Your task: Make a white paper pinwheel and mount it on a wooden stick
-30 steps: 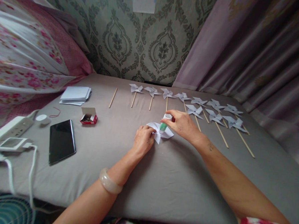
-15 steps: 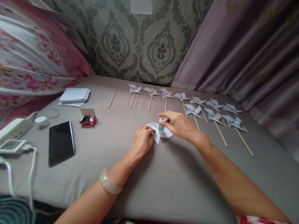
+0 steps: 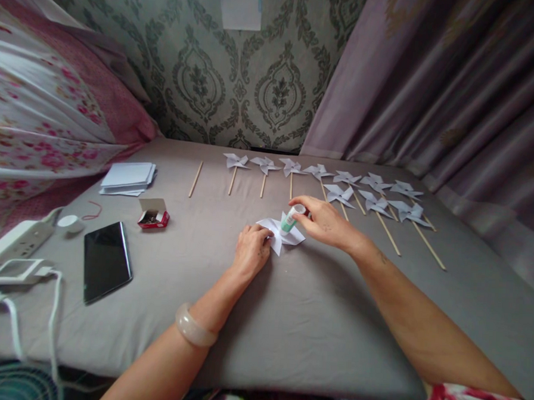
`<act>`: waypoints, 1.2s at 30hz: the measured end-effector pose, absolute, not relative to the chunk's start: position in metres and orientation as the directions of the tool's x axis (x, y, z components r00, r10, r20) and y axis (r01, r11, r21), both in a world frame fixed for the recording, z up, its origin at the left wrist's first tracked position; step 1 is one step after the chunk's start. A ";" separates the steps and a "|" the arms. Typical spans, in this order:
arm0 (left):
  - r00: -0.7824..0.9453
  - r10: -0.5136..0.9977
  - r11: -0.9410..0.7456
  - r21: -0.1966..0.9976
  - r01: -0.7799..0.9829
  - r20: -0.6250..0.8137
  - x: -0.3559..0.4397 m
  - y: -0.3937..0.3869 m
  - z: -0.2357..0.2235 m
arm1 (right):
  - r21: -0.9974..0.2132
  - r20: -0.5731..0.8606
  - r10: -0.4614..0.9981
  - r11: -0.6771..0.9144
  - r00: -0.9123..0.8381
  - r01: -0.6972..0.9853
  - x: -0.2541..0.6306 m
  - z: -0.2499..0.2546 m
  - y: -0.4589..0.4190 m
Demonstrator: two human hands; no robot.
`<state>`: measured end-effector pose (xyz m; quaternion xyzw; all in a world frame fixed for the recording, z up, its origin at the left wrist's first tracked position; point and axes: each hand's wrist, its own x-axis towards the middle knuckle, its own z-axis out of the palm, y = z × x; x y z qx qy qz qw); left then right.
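Note:
A white folded paper pinwheel (image 3: 294, 237) lies on the grey cloth in front of me, with no stick to be seen on it. My left hand (image 3: 252, 247) is closed at its left side, the fingertips pinching or pressing the paper there. In my right hand (image 3: 322, 221) is a white and green glue stick (image 3: 289, 221), gripped between thumb and fingers. The glue stick leans to the right, its lower end at the pinwheel's middle. That contact point is partly hidden.
Finished pinwheels on sticks (image 3: 339, 194) lie in rows at the back and right. A lone stick (image 3: 196, 179), a paper stack (image 3: 127, 178), a small red box (image 3: 154, 218), a phone (image 3: 107, 263), a white cap (image 3: 70, 224) and a power strip (image 3: 23, 244) are on the left.
The glue stick has gone from nearly upright to tilted right, its lower end still at the pinwheel's middle. My left hand stays on the paper. The whole view has shifted slightly.

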<state>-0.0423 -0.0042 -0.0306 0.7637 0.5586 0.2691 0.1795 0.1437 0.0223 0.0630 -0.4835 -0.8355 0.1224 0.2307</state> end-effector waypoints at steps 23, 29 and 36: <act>-0.036 0.921 -0.367 0.893 0.261 0.389 -0.034 -0.014 0.005 | -0.739 -0.358 0.918 -0.391 -0.171 -0.549 0.131 0.018 -0.001; -0.069 0.939 -0.322 0.932 0.166 0.336 -0.039 -0.009 0.005 | -0.744 -0.357 0.898 -0.440 -0.257 -0.504 0.092 0.018 -0.019; -0.357 0.821 -0.325 0.879 0.347 0.445 -0.106 0.013 0.021 | -0.913 -0.188 0.982 -0.183 -0.022 -0.364 0.109 0.026 -0.016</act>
